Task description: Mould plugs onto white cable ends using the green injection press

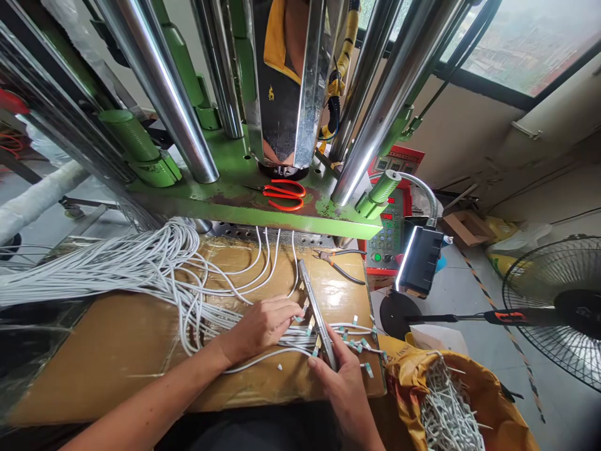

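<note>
My left hand grips a bunch of white cables close to their ends, and its fingertips reach a long steel bar. My right hand holds the lower end of that bar, which stands tilted across the cables. Several cable ends stick out past the bar, carrying small pale teal pieces. The cables run left across a cardboard-topped workbench in loose loops, and some rise to a perforated steel plate under the press. A loose white piece lies near my right hand.
Orange-handled scissors lie on the green press bed, between thick steel columns. Pliers rest on the bench. A yellow sack of white pieces stands at lower right, beside a control panel, lamp and floor fan.
</note>
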`<act>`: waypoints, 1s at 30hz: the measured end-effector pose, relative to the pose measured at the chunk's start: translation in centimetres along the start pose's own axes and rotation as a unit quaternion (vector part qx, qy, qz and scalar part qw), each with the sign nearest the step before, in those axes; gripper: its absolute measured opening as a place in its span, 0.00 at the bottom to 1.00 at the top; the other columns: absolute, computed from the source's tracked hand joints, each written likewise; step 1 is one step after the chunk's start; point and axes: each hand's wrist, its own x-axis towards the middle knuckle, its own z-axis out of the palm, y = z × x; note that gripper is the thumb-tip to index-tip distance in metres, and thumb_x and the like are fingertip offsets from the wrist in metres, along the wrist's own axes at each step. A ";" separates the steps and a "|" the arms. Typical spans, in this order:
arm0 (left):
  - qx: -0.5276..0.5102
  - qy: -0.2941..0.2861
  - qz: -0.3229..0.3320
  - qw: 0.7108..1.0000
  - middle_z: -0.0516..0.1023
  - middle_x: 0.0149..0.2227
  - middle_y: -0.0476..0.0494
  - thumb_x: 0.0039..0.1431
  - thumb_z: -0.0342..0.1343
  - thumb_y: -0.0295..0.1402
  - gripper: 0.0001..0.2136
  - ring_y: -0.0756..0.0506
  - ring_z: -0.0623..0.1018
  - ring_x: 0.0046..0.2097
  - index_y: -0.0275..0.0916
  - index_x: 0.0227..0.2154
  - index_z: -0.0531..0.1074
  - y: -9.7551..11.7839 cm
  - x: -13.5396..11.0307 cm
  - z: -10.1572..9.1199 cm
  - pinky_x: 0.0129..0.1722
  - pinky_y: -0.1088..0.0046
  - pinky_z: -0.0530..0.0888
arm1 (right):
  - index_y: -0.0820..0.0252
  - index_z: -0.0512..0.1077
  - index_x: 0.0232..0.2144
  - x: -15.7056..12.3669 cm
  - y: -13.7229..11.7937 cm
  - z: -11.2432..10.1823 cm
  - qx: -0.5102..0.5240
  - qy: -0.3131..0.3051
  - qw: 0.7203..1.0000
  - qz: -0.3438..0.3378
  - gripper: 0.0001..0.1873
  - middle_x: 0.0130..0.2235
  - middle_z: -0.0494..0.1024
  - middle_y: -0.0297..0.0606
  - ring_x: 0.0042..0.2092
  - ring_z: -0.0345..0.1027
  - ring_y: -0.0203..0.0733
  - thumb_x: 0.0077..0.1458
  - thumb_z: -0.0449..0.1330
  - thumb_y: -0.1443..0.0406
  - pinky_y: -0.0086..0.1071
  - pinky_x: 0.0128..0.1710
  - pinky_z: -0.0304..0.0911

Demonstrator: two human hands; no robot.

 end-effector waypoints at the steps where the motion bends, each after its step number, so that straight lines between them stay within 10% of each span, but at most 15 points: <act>1: 0.001 0.002 -0.001 1.000 0.79 0.37 0.45 0.62 0.46 0.21 0.11 0.46 0.76 0.40 0.37 0.41 0.71 0.0 0.0 0.1 0.44 0.70 0.72 | 0.56 0.63 0.60 0.0 0.0 0.0 -0.002 0.001 1.000 -0.001 0.35 0.57 0.72 0.35 0.58 0.64 0.46 0.50 0.66 0.62 0.34 0.60 0.57; 30: 0.035 0.024 -0.023 0.999 0.76 0.31 0.46 0.60 0.45 0.19 0.13 0.48 0.74 0.32 0.38 0.39 0.72 0.2 -0.1 0.5 0.33 0.74 0.69 | 0.55 0.60 0.62 0.0 -0.3 0.0 -0.026 -0.020 0.998 -0.048 0.36 0.60 0.69 0.38 0.62 0.59 0.50 0.53 0.65 0.60 0.41 0.62 0.55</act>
